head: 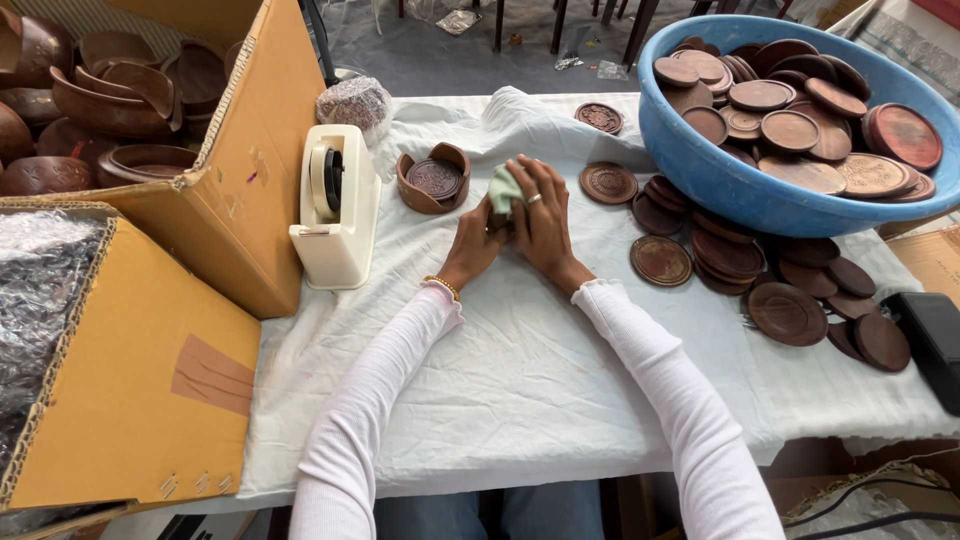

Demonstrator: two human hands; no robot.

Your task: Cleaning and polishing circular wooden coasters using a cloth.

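My left hand (pixel 474 240) and my right hand (pixel 541 215) meet in the middle of the white cloth-covered table (pixel 520 380). My right hand presses a pale green cloth (pixel 503 187) between the two hands. A dark object sits under the fingers, mostly hidden; I cannot tell what it is. Just left of the hands stands a brown wooden coaster holder (pixel 434 179) with a carved round coaster in it. A single carved coaster (pixel 608 183) lies to the right of my right hand.
A blue basin (pixel 740 190) full of brown wooden coasters stands at the back right, with loose coasters (pixel 745 265) spread below it. A cream tape dispenser (pixel 336 205) stands left. Cardboard boxes (pixel 240 200) with wooden bowls fill the left side. A black device (pixel 930 335) sits at the right edge.
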